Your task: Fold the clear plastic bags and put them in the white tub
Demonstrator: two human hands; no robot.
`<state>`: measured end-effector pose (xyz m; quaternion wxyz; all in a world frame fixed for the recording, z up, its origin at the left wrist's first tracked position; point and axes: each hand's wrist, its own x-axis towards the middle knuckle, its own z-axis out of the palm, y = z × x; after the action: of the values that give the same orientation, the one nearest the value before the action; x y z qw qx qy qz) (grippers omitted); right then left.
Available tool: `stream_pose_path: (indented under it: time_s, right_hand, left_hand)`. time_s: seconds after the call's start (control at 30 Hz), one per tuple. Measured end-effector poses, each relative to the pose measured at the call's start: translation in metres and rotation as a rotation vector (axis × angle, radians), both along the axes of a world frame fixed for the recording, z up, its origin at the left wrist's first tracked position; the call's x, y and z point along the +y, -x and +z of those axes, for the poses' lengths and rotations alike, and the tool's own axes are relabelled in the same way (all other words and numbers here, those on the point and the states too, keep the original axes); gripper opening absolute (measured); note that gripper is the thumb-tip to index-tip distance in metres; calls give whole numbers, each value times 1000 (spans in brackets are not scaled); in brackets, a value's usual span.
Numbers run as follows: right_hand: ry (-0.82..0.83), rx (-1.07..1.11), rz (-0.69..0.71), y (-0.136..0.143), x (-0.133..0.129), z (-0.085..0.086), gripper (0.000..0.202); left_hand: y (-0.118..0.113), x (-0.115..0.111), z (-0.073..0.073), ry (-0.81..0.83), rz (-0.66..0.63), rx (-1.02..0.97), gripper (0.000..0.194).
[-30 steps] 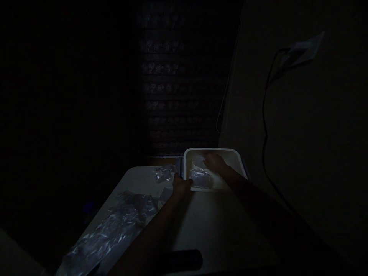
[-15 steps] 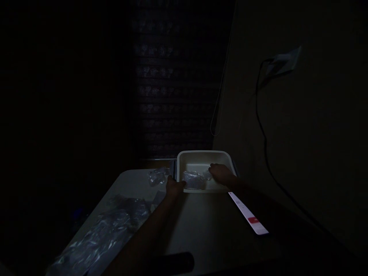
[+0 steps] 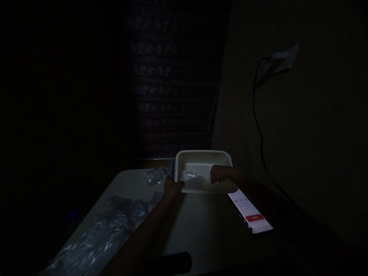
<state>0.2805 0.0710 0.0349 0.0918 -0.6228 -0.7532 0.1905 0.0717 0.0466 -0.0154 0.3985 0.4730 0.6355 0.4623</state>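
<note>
Between the hands (image 3: 173,187), clear packet (image 3: 192,181), inside white tub (image 3: 201,158)

Clear packet (image 3: 192,181) lying left in white basin (image 3: 203,151).

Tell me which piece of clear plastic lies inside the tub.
The wrinkled sheet at left inside the white tub, beside the left hand; the small crumpled piece and the larger heap lie outside, on the table.

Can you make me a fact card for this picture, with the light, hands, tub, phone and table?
Light: very dim
Left hand: at the near left corner of the tub
Right hand: inside the tub, fingers curled; grip unclear
Tub: pale, with a clear packet inside
Phone: screen lit, red button
Table: crumpled plastic on the left
</note>
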Motion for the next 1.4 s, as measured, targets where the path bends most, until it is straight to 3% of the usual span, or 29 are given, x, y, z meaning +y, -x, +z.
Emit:
stream_pose_path:
  time_s: [0.07, 0.17, 0.23, 0.37, 0.63, 1.27, 1.4]
  right_hand:
    - [20, -158, 69, 6, -2, -5, 17]
    - [-53, -296, 160, 12, -3, -13, 49]
    - [-53, -383, 208, 14, -4, -15, 57]
    - [-33, -455, 264, 15, -5, -17, 48]
    - [-88, -560, 211, 19, -8, -20, 40]
    - [40, -413, 117, 28, -13, -25, 33]
    - [-93, -501, 36, 26, -8, -19, 31]
  left_hand:
    - [0, 1, -1, 10, 2, 5, 36]
    - [1, 4, -4, -5, -6, 15, 37]
    - [1, 5, -6, -16, -6, 15, 37]
    - [0, 7, -7, -19, 11, -1, 38]
    - [-6, 6, -1, -11, -7, -37, 42]
    - [-6, 4, 3, -26, -31, -39, 45]
    - [-7, 4, 2, -36, -44, -43, 44]
